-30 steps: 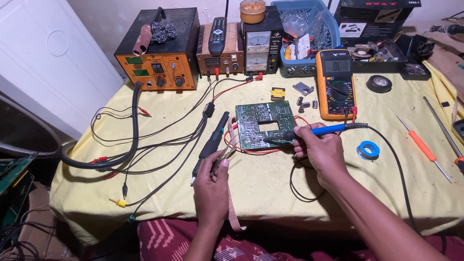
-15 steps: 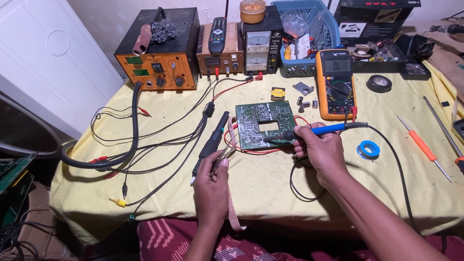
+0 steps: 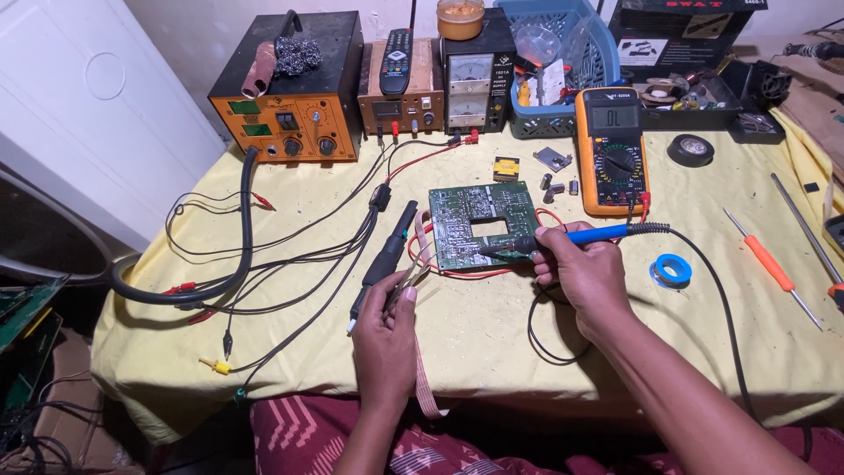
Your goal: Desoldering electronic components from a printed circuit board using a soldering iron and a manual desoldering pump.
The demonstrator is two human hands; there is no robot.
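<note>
Right hand [image 3: 587, 271] fingers clamped on blue-handled soldering iron [image 3: 571, 237], tip on green rectangular circuit board [image 3: 483, 223] mid-tabletop. Left hand [image 3: 385, 327] pinches thin metal tweezers [image 3: 406, 280] near front edge, beside board.

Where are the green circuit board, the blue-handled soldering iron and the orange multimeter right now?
green circuit board [image 3: 462, 211]: head view, on its upper left area, beside the rectangular cut-out.
blue-handled soldering iron [image 3: 600, 233]: head view, on the blue handle, just past the right hand.
orange multimeter [image 3: 613, 163]: head view, on its round dial.

Right hand [image 3: 587, 274] holding blue soldering iron [image 3: 576, 236] on green circuit board [image 3: 483, 224], left hand [image 3: 384, 330] gripping tweezers [image 3: 403, 283]
</note>
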